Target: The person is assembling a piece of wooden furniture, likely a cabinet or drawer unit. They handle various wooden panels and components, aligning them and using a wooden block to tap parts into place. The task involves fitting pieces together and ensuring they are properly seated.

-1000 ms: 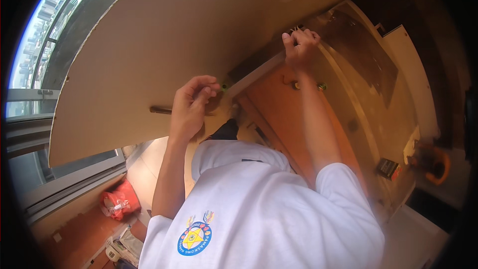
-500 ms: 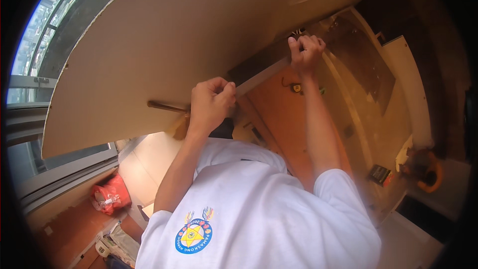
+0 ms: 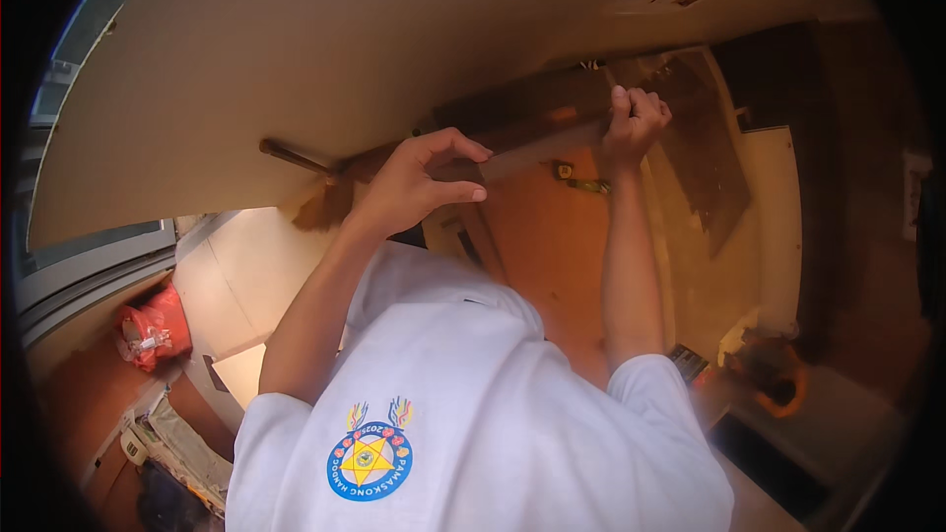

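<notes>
My left hand (image 3: 426,177) is raised at the middle, its thumb and forefinger spread apart in a C shape, with nothing I can make out gripped between them. Farther right, my right hand (image 3: 637,128) is closed in a pinch with the thumb up. A pale translucent strip (image 3: 548,150), which looks like clear tape or film, stretches from the right hand toward the left fingertips. Whether it touches the left fingers is too blurred to tell. Beyond both hands leans a large beige board (image 3: 246,59). Below the strip, a yellow and black tape measure (image 3: 565,170) lies on an orange-brown surface.
A brush (image 3: 320,207) with a wooden handle is beside the board's lower edge. A red plastic bag (image 3: 156,327) sits by the window frame at left. An orange ring-shaped thing (image 3: 785,384) and a dark small box (image 3: 689,362) are at lower right.
My left thumb and forefinger have come apart from a pinch. The right hand stays closed and sits slightly farther right. The whole view has shifted, showing more of the board's right side.
</notes>
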Available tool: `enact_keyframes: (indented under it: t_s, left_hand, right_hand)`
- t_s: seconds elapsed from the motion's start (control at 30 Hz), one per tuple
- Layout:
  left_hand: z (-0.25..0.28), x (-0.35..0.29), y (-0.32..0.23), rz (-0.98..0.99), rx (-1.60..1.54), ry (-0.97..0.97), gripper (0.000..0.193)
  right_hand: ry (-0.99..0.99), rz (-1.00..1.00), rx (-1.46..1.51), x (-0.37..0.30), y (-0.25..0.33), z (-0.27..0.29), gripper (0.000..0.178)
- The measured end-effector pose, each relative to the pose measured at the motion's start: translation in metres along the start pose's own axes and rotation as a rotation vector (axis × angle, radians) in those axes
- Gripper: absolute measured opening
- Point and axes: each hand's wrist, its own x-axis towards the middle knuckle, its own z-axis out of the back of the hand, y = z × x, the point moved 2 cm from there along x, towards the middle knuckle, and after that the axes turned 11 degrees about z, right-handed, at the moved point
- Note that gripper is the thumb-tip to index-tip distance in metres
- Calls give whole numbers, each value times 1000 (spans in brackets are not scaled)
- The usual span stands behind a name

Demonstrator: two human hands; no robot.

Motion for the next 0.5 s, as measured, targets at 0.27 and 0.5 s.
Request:
enact_keyframes:
  t_s: [0.27,0.5]
  left_hand:
    - [6,28,20,-79,-88,73,11]
    - [8,20,28,-97,-84,-47,18]
  right_hand:
    - [59,42,-76,-5,-13,5,49]
    - [41,40,-58,-5,-1,-2,49]
